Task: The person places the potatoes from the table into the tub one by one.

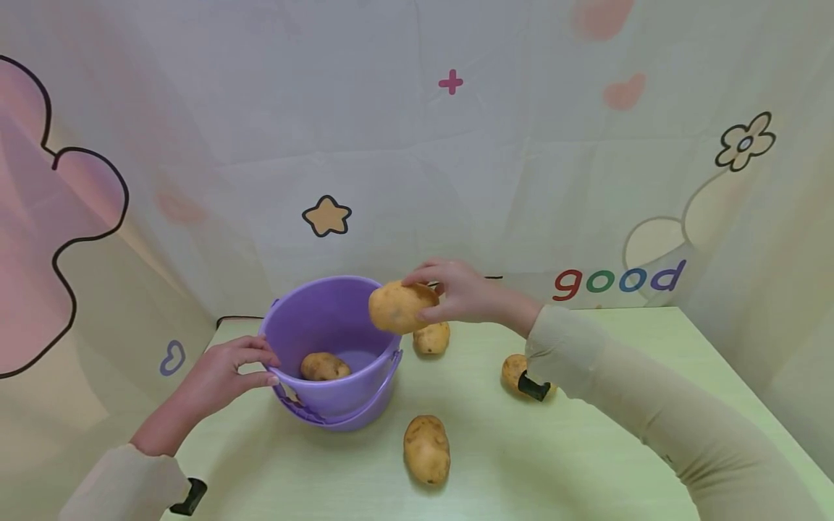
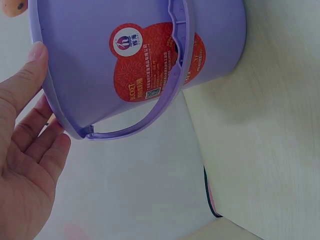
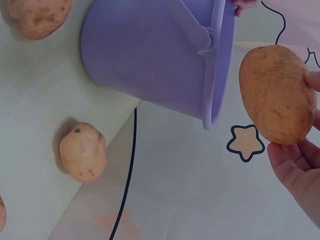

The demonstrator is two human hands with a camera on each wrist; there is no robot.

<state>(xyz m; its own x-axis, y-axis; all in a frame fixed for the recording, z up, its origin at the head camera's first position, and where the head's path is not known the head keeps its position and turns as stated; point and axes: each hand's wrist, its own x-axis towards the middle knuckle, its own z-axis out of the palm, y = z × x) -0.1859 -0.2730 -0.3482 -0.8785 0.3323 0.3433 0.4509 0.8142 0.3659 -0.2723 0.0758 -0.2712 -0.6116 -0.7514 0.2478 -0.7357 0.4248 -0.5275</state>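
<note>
A purple bucket [image 1: 339,401] stands upright on the table, its handle hanging down the near side. My left hand [image 1: 233,367] pinches the bucket's left rim, thumb outside, as the left wrist view also shows along with the red label [image 2: 145,65]. Inside the bucket lies one potato [image 1: 324,367]. My right hand [image 1: 459,291] grips another potato [image 1: 399,307] at the bucket's right rim, raised above the table. In the right wrist view this held potato [image 3: 277,95] sits between thumb and fingers, level with the bucket's mouth.
On the pale green table [image 1: 482,463] lie more potatoes: one [image 1: 432,339] right behind the held one, one [image 1: 427,450] in front of the bucket, and one [image 1: 515,373] partly covered by the right sleeve. A printed curtain [image 1: 417,181] hangs behind the table.
</note>
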